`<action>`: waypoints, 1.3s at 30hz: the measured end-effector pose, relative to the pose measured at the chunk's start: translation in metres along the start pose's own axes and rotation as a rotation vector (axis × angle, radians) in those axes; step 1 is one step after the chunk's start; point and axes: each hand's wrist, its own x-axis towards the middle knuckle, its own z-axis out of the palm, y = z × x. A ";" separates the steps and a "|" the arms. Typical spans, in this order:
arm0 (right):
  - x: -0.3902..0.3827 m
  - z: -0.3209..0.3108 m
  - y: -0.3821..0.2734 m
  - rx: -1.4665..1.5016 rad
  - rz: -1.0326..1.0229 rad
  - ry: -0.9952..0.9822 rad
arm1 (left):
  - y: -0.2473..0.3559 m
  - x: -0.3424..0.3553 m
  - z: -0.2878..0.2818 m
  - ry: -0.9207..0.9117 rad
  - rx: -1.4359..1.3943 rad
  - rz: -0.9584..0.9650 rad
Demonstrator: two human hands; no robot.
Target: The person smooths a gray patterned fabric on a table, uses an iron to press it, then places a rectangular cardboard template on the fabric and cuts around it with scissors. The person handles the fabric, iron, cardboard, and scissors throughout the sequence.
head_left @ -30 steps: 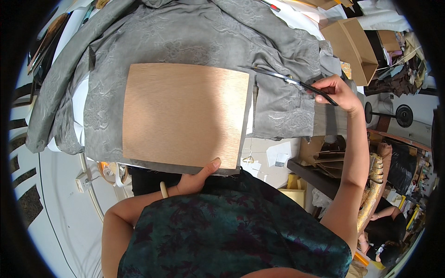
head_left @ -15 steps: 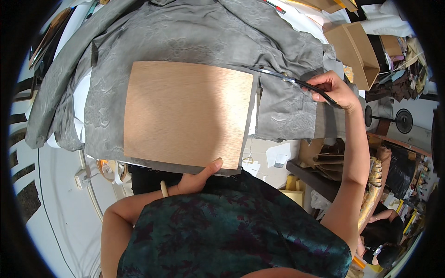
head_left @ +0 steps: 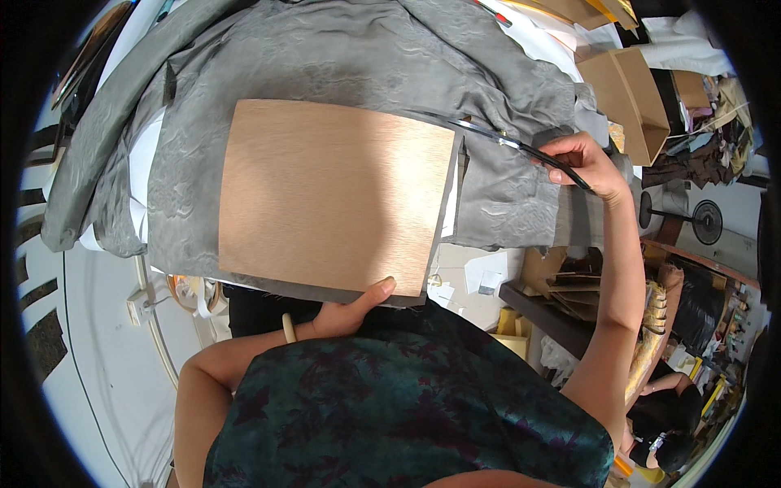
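Note:
A flat light-brown wooden board [head_left: 333, 195] lies on grey patterned fabric [head_left: 342, 61] spread over a table. My left hand [head_left: 350, 309] grips the board's near edge, thumb on top, with the fabric under it. My right hand [head_left: 582, 163] holds black-handled scissors [head_left: 504, 143] whose blades point left along the fabric at the board's far right corner. The blades lie close together on the cloth beside a cut strip of fabric.
An open cardboard box [head_left: 626, 89] stands at the far right of the table. Below the table's right side are a dark shelf [head_left: 553, 317] with cardboard pieces and clutter. A white floor with a power strip and cable [head_left: 138, 305] lies to the left.
My right hand has drawn the scissors slightly nearer and to the right along the fabric. The board and my left hand have stayed put.

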 end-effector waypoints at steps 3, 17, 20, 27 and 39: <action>0.007 0.006 -0.006 -0.004 0.020 -0.007 | 0.002 0.000 -0.002 -0.018 0.025 -0.015; 0.007 0.009 0.000 -0.005 0.024 0.024 | 0.002 0.000 0.000 -0.007 0.029 -0.018; 0.011 0.010 -0.003 0.033 -0.012 -0.025 | 0.005 -0.001 0.001 0.004 0.015 -0.059; 0.030 0.025 -0.016 0.035 -0.008 -0.034 | 0.005 0.000 0.002 -0.020 -0.004 -0.006; 0.041 0.040 -0.034 0.022 0.021 -0.054 | 0.014 -0.002 0.008 -0.011 -0.043 -0.059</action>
